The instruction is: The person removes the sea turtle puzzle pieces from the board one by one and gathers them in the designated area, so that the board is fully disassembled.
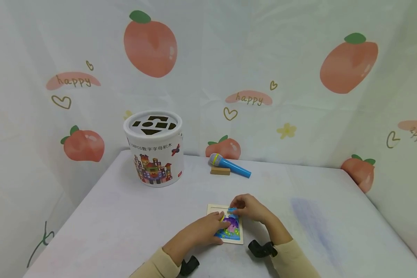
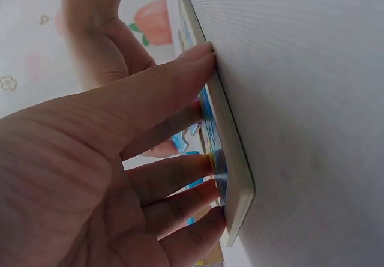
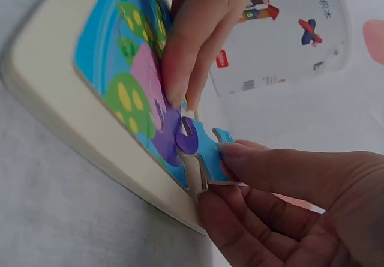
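A small wooden jigsaw puzzle board (image 1: 234, 242) with a pale frame lies flat on the table. Blue, purple, pink and green pieces fill much of it. My left hand (image 1: 205, 229) rests across its left side, the mostly straight fingers pressing on the pieces and the thumb (image 2: 198, 54) at the frame's edge. At the top right corner of the board, my right hand (image 1: 251, 208) pinches a blue and purple puzzle piece (image 3: 210, 153) between thumb and fingers. In the right wrist view this piece is tilted up over bare wood, beside the laid pieces.
A white bucket (image 1: 156, 144) with a shape-hole lid stands at the back left. A blue toy microphone (image 1: 233, 166) and a small wooden block (image 1: 220, 171) lie at the back, behind the board. A cloth with peach prints (image 1: 149, 48) hangs behind the table.
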`<state>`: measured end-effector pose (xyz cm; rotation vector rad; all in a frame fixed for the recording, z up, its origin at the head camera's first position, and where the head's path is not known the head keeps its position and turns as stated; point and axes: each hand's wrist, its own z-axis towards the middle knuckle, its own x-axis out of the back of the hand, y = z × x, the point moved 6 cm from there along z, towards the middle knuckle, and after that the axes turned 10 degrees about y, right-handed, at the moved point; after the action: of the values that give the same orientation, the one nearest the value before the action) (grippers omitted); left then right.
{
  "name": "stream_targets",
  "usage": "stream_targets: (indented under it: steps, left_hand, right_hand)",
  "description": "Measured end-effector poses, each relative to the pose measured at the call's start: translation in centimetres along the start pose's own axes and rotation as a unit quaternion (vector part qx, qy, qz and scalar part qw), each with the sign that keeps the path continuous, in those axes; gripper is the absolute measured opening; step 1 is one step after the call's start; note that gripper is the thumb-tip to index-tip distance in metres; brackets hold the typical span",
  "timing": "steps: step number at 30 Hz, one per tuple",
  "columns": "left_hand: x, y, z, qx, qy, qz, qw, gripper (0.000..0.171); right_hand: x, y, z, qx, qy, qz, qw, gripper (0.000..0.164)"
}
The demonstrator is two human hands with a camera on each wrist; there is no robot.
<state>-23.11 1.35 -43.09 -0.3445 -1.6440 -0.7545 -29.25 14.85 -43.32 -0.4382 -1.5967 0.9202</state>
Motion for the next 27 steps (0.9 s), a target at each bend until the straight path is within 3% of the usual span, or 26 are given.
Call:
stream_targets:
  steps: [14, 27]
  left_hand:
    - [0.0, 0.0, -0.1, 0.007, -0.006, 0.0, 1.0, 0.054]
    - [0.0, 0.1, -0.1, 0.015, -0.006, -0.006, 0.9998, 0.053]
  right_hand:
    - [0.4, 0.7, -0.8, -0.02, 0.008, 0.037, 0.999, 0.019]
    - [2.8, 2.2, -2.1, -0.046, 0.048, 0.048, 0.997, 0.019]
